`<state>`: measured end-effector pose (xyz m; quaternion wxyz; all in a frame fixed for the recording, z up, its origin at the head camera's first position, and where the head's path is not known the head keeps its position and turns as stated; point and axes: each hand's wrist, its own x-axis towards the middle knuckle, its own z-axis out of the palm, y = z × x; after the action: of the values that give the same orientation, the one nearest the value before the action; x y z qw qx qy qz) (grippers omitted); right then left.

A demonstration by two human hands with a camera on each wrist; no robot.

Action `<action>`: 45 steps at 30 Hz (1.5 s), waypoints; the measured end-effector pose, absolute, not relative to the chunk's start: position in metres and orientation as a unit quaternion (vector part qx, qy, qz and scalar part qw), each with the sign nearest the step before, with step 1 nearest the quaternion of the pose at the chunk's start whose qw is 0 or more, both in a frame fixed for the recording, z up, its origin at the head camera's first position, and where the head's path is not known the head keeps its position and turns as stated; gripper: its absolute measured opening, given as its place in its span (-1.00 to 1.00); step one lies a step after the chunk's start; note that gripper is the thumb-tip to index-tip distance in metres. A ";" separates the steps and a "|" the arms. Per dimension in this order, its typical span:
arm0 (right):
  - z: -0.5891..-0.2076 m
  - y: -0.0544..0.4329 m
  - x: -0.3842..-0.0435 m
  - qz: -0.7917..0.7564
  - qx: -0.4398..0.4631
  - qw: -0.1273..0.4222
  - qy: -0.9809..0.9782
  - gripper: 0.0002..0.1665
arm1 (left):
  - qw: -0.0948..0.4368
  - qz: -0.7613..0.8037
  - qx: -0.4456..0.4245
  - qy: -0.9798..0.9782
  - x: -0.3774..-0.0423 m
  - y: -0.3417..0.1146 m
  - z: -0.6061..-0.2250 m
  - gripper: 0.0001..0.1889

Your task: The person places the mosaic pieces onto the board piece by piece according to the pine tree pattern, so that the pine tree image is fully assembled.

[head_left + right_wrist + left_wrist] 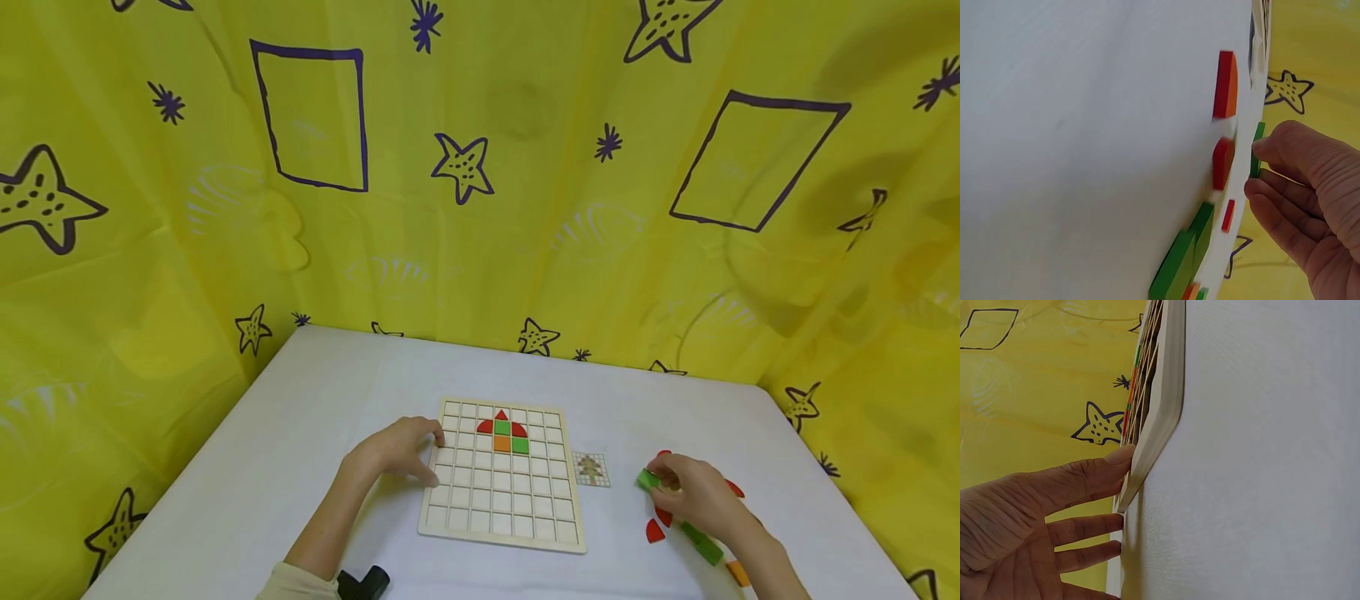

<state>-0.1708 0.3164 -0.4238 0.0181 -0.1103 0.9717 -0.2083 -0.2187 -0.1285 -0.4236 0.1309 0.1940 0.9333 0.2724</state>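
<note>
A wooden grid board (502,508) lies on the table. In its upper rows, red, green and orange tiles (502,442) form a small figure with a red triangle at the top. My left hand (397,450) rests at the board's left edge, its thumb (1119,455) touching the rim and its other fingers fairly straight. To the right of the board, my right hand (701,492) pinches a green square tile (1257,150) between thumb and fingers, above the loose pieces.
Loose red pieces (655,531), green tiles (702,543) and an orange tile (738,572) lie around and below the right hand. A small pattern card (592,469) sits beside the board's right edge. A black object (365,582) lies near the left sleeve. A yellow patterned curtain (465,250) surrounds the table.
</note>
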 end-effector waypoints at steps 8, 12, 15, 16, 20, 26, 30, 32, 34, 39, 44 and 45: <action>-0.424 0.289 -0.179 -0.210 -0.138 -0.001 0.968 -0.70 | 0.127 0.274 0.202 0.932 -0.219 -0.129 -0.423 -0.55; -0.423 0.274 -0.183 -0.219 -0.144 -0.001 0.965 -0.70 | 0.126 0.275 0.202 0.931 -0.219 -0.129 -0.424 -0.55; -0.423 0.265 -0.185 -0.219 -0.164 -0.013 0.962 -0.71 | 0.126 0.275 0.202 0.931 -0.219 -0.128 -0.424 -0.55; -0.423 0.262 -0.186 -0.220 -0.171 -0.018 0.960 -0.71 | 0.126 0.275 0.202 0.932 -0.219 -0.128 -0.424 -0.55; -0.423 0.251 -0.189 -0.225 -0.193 -0.024 0.955 -0.72 | 0.127 0.273 0.200 0.932 -0.220 -0.128 -0.423 -0.55; -0.424 0.234 -0.195 -0.229 -0.236 -0.027 0.944 -0.75 | 0.128 0.273 0.198 0.932 -0.219 -0.128 -0.423 -0.55; -0.425 0.223 -0.198 -0.233 -0.256 -0.028 0.938 -0.76 | 0.130 0.276 0.196 0.932 -0.219 -0.128 -0.423 -0.55; -0.425 0.218 -0.200 -0.234 -0.263 -0.024 0.936 -0.75 | 0.130 0.276 0.195 0.932 -0.219 -0.128 -0.423 -0.55; -0.424 0.212 -0.201 -0.233 -0.267 -0.019 0.935 -0.75 | 0.129 0.275 0.195 0.932 -0.218 -0.128 -0.423 -0.56; -0.423 0.197 -0.205 -0.223 -0.272 -0.008 0.936 -0.74 | 0.128 0.273 0.199 0.932 -0.218 -0.129 -0.424 -0.56; -0.424 0.183 -0.208 -0.219 -0.287 -0.001 0.932 -0.75 | 0.126 0.275 0.202 0.931 -0.218 -0.129 -0.424 -0.56; -0.424 0.180 -0.209 -0.219 -0.291 0.000 0.931 -0.75 | 0.125 0.276 0.202 0.931 -0.219 -0.129 -0.424 -0.56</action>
<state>-0.2090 0.1802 -0.4242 -0.0003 -0.2912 0.9313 -0.2187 -0.2185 -0.1288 -0.4237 0.1250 0.2025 0.9313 0.2758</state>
